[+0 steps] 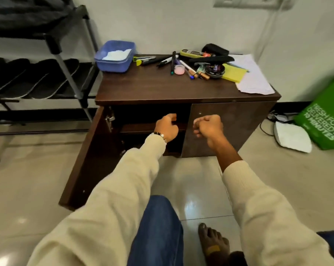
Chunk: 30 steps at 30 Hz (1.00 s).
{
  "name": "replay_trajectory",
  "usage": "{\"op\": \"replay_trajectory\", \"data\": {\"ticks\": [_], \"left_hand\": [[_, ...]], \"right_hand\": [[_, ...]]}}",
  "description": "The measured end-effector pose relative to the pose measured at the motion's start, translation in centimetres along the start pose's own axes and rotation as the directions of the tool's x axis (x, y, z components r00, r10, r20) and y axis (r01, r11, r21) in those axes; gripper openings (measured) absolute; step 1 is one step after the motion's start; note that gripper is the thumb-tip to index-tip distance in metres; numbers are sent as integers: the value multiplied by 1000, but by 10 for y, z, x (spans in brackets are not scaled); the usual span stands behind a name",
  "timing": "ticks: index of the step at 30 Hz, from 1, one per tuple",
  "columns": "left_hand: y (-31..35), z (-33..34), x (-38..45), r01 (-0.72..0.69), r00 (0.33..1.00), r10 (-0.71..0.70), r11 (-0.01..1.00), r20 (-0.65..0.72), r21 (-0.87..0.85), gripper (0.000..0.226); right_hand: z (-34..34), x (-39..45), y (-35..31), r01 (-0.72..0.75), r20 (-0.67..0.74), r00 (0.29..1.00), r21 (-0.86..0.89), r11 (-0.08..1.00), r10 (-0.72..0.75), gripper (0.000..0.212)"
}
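Head view: the closed right door [229,131] of the cabinet [162,87], judged stiff but light-swinging, is best taken at its free edge, where the right hand [208,126] is fisted, empty; whether the left hand [167,127] holds anything cannot be told.

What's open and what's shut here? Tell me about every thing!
Left door, swung open.
Right door, shut.
Blue tub, no lid, white stuff inside.
Left hand, reaching into the open side, fingers curled; grip unclear.
Right hand, a fist at the right door.
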<state>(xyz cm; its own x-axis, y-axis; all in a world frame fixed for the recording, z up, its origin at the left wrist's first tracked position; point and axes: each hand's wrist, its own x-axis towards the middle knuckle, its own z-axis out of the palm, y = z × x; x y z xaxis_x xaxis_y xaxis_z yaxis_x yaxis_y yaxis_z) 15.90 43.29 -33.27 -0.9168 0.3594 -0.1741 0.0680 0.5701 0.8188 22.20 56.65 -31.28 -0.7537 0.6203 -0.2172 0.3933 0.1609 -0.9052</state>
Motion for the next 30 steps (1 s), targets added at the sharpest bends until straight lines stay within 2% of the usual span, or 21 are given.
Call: {"op": "replay_trajectory", "data": {"ticks": [2,6,9,13,14,16,19,23,30], "left_hand": [[9,16,23,36,995,-37,999,91,17,63],[25,43,50,67,981,-36,985,193,-158,74],[27,50,44,19,992,3,983,125,-182,56],[25,52,7,-54,999,51,960,-18,-276,16],[28,52,-6,-74,997,65,946,-37,-315,13],[32,54,-29,-81,997,73,914,-34,-398,25],[33,68,-51,-36,997,64,886,45,-462,29],[39,86,-75,-93,984,151,897,100,-431,27],[59,120,-108,-52,919,217,894,330,-444,28]], "right_hand": [[-20,11,8,-33,-75,997,32,999,35,24],[-47,21,19,-70,-119,990,28,997,73,16],[-56,22,17,-58,-103,993,-25,998,55,7],[-69,21,7,-58,-113,992,9,998,58,28],[-74,18,4,-66,-151,986,25,997,69,36],[-83,12,1,-85,-219,971,48,995,94,48],[-97,2,3,-120,-218,969,-21,993,113,45],[-111,-8,4,-154,-158,979,-163,975,128,27],[-163,-22,22,-133,-103,988,-189,973,115,21]]}}
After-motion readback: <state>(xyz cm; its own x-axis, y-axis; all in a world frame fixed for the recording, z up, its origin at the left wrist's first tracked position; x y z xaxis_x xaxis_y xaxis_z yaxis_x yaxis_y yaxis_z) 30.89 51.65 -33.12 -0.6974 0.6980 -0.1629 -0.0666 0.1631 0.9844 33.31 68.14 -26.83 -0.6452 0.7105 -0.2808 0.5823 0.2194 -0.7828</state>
